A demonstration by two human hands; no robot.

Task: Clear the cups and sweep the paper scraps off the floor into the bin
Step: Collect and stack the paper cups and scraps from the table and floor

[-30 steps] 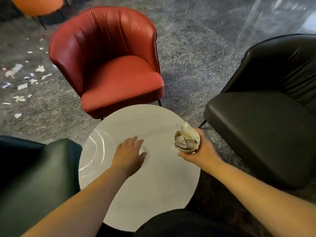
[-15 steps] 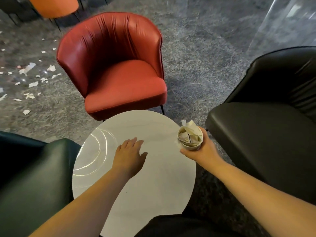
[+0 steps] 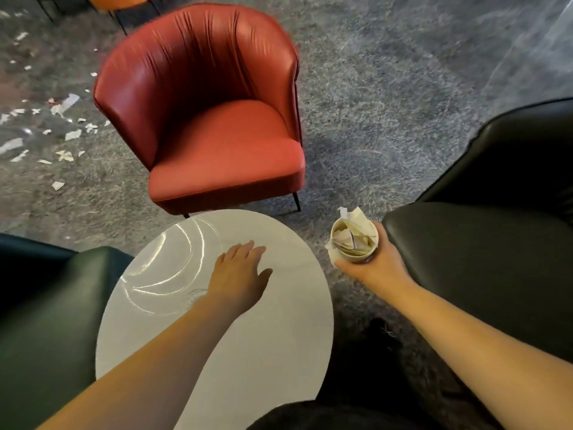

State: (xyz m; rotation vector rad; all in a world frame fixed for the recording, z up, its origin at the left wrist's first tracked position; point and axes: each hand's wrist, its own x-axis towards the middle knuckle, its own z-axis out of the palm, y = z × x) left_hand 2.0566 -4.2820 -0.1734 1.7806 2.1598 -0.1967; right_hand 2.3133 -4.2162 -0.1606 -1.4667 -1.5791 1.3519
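— Where is the cup?

— The pale paper cup (image 3: 354, 242), stuffed with crumpled paper, sits in the right hand (image 3: 373, 262), whose fingers curl round it, held off the edge of the round white table (image 3: 263, 352), beside the black leather chair (image 3: 483, 259).

— And the other hand?

— The left hand (image 3: 237, 276) lies over the tabletop, fingers straight and spread. White paper scraps (image 3: 46, 131) litter the grey carpet (image 3: 387, 88) left of the red leather armchair (image 3: 210, 119).
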